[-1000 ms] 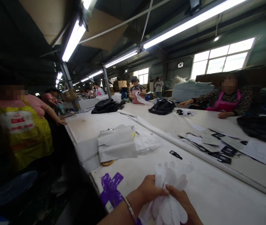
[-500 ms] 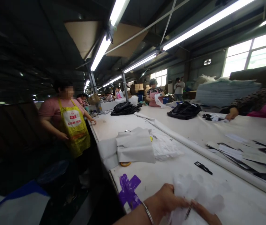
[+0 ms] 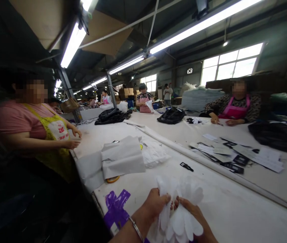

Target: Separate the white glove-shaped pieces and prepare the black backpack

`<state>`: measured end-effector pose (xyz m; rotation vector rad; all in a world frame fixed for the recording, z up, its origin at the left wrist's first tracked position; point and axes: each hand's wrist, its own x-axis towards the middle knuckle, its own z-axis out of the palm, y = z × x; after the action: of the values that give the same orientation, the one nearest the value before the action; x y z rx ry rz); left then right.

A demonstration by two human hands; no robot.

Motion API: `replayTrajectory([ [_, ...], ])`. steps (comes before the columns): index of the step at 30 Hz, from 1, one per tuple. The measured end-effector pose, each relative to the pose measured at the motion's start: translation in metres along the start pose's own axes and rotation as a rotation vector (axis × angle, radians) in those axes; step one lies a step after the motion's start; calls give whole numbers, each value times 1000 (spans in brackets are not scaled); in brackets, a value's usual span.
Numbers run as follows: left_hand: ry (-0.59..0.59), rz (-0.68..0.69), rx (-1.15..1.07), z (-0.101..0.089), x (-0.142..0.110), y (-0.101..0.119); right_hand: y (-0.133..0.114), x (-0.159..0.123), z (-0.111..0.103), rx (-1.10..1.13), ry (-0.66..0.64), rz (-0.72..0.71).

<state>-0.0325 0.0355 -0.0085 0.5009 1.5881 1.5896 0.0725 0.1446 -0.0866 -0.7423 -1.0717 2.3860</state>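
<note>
Low in the middle of the view, my left hand point(image 3: 154, 202) is closed on a bunch of thin white pieces point(image 3: 181, 226) with rounded, petal-like lobes. A silver bangle circles that wrist. My right hand point(image 3: 192, 211) pinches the same bunch from the other side, fingertips close to the left thumb. White lobes fan out above and below both hands, over the white table point(image 3: 234, 209). Purple tape point(image 3: 116, 207) in a cross shape lies left of my left wrist. A small black strap-like piece point(image 3: 186, 166) rests on the table beyond my hands.
Ahead lie a grey-white sheet point(image 3: 123, 158), an orange ring point(image 3: 113, 180) partly under it, and a white pile point(image 3: 155, 155). A raised ridge point(image 3: 183, 149) crosses the table. Flat cards point(image 3: 234, 153) and black bags point(image 3: 172, 115) lie beyond. A co-worker in a yellow apron point(image 3: 54, 131) stands left.
My view has turned right, so the surroundings sit further left. My hands and the white bunch are higher in view, with the lobes more spread. The yellow-aproned co-worker's hands are closer together.
</note>
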Motion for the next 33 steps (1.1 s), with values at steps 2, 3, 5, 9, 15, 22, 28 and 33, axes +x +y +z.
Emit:
replayTrajectory([
  [2, -33, 12, 25, 2, 0, -2, -4, -2, 3, 43, -8, 30],
  [3, -32, 15, 53, 3, 1, -4, -7, -4, 5, 44, -25, 30],
  [5, -21, 7, 104, 3, 2, -7, -11, -8, 8, 26, -79, 12],
  [9, -32, -18, 142, 3, 3, -9, -11, -9, 11, 39, -147, -7],
  [15, -65, -4, 120, 3, -1, -3, -11, -5, 10, -29, -129, -28],
  [22, -154, -1, 48, 2, -1, -1, -22, -15, 19, 37, -123, -8],
  [28, -125, -30, 80, 2, 4, -5, -26, -22, 26, 43, -74, -20],
  [33, -141, 23, 109, 2, 2, -6, -26, -24, 27, 113, -74, -31],
])
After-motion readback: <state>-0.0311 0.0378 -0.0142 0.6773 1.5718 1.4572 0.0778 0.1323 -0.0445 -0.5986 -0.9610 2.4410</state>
